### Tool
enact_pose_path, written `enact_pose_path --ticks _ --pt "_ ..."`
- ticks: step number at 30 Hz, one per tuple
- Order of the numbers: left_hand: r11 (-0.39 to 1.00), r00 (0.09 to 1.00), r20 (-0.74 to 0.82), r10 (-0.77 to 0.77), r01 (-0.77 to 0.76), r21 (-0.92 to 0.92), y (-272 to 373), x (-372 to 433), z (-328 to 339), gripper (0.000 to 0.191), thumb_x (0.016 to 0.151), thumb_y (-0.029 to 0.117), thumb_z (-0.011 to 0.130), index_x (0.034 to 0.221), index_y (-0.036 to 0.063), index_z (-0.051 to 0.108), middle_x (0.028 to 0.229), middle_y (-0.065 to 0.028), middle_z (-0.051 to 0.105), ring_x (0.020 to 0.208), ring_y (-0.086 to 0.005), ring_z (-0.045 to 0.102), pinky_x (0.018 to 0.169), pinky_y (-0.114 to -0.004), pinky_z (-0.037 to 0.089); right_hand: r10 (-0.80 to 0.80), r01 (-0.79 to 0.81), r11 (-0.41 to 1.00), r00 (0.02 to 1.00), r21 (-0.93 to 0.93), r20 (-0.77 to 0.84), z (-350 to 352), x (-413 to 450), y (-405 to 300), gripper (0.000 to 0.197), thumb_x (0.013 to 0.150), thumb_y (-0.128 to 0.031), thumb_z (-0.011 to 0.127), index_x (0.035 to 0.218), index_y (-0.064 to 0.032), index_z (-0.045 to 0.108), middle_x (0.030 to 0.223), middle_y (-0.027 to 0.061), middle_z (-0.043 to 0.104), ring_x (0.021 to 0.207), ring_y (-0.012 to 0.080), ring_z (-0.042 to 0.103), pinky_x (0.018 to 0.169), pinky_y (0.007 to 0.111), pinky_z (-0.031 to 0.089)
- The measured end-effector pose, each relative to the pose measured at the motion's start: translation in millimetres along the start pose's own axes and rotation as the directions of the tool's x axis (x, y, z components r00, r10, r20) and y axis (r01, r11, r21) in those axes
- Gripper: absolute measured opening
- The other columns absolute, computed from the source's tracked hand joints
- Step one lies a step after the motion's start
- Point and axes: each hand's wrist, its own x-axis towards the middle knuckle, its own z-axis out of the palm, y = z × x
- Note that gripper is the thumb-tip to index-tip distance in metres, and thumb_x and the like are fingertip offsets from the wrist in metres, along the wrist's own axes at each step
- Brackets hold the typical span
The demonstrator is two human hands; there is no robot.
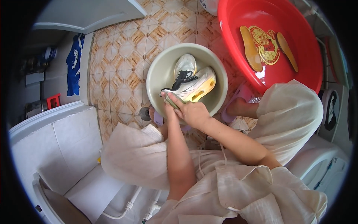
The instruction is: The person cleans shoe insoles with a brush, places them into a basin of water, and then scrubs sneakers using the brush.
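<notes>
Two white sneakers with black laces are in a pale beige basin (152,70). The near sneaker (193,86) lies tilted, its yellow sole facing right, and the far sneaker (185,64) leans beside it. My left hand (168,107) grips the heel end of the near sneaker, partly covered by my other hand. Pressed against that same heel, my right hand (195,113) holds a flat olive-green scrubber (174,100), mostly hidden under its fingers, so its exact kind is unclear.
A large red basin (302,53) at the upper right holds two tan insoles (251,49) on its printed bottom. Lilac slippers (237,100) are on my feet around the beige basin. A white-tiled ledge (75,128) stands at left, and a white door (92,14) at upper left.
</notes>
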Motion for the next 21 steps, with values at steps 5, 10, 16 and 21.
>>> enact_pose_path --ticks 5,10,16,21 --pt "0.997 0.998 0.046 0.046 -0.043 -0.064 -2.8 -1.7 7.6 0.075 0.092 0.060 0.037 0.130 -0.0045 0.047 0.129 -0.0142 0.052 0.115 -0.0233 0.051 0.097 -0.030 0.037 0.338 -0.337 0.941 0.940 0.016 -0.056 3.7 23.7 79.8 0.067 0.093 -0.044 0.044 0.148 -0.0282 0.009 0.069 0.0112 0.066 0.058 0.0282 0.065 0.053 0.041 0.052" --pt "0.993 0.998 0.067 0.001 0.007 -0.122 3.2 6.0 0.2 0.076 0.090 0.060 0.044 0.131 -0.0037 0.046 0.128 -0.0106 0.053 0.114 -0.0206 0.052 0.097 -0.029 0.037 0.089 -0.082 0.987 0.995 0.135 -0.052 14.5 -11.3 -0.5 0.069 0.090 -0.039 0.048 0.148 -0.0264 0.012 0.068 0.0145 0.065 0.060 0.0305 0.065 0.055 0.043 0.052" --pt "0.984 0.984 0.080 -0.158 0.163 -0.065 12.3 -0.4 -1.4 0.082 0.078 0.075 0.047 0.131 0.0123 0.046 0.118 -0.0043 0.057 0.096 -0.0204 0.062 0.071 -0.036 0.050 0.356 -0.346 0.933 0.927 0.101 -0.115 27.0 -7.7 53.0 0.072 0.092 -0.036 0.047 0.149 -0.0222 0.005 0.068 0.0145 0.063 0.058 0.0302 0.063 0.053 0.040 0.052" --pt "0.991 0.993 0.116 -0.011 0.027 -0.131 3.4 7.0 -1.8 0.082 0.088 0.065 0.040 0.141 0.0030 0.034 0.143 -0.0083 0.039 0.128 -0.0211 0.040 0.102 -0.034 0.034 0.071 -0.093 0.991 0.974 -0.093 -0.216 45.2 -26.2 4.8 0.074 0.089 -0.032 0.052 0.149 -0.0239 0.011 0.070 0.0155 0.060 0.054 0.0288 0.062 0.049 0.039 0.052"
